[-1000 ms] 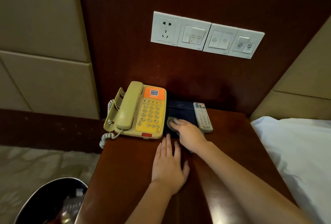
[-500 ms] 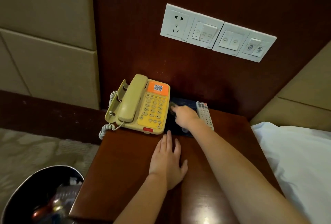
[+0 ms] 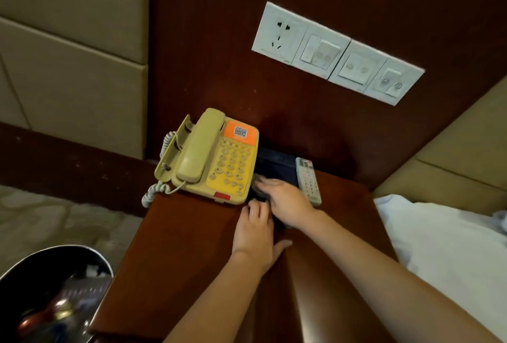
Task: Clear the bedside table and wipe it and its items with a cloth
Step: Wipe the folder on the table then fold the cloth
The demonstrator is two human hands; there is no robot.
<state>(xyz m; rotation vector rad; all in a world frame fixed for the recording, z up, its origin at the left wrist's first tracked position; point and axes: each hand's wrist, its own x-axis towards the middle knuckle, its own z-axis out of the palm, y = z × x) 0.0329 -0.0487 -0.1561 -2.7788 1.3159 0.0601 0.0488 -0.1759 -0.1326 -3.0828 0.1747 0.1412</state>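
Note:
On the brown bedside table [image 3: 178, 246] stand a yellow corded telephone [image 3: 219, 161], a dark blue flat pad [image 3: 277, 167] and a white remote control [image 3: 308, 180], side by side against the back panel. My right hand [image 3: 288, 200] lies on the near part of the pad and presses a small grey cloth [image 3: 257, 184] under fairly straight fingers, right beside the telephone. My left hand [image 3: 255, 233] rests on the table just in front, its fingertips at the pad's front edge and its thumb spread.
A black waste bin [image 3: 41, 287] with rubbish stands on the floor at the lower left. A white-sheeted bed [image 3: 452, 246] borders the table on the right. A white row of socket and switches [image 3: 337, 51] is on the wooden wall panel above.
My right hand went towards the back of the pad with the cloth, then came back to its near part. My left hand slid slightly forward. The camera view shifted.

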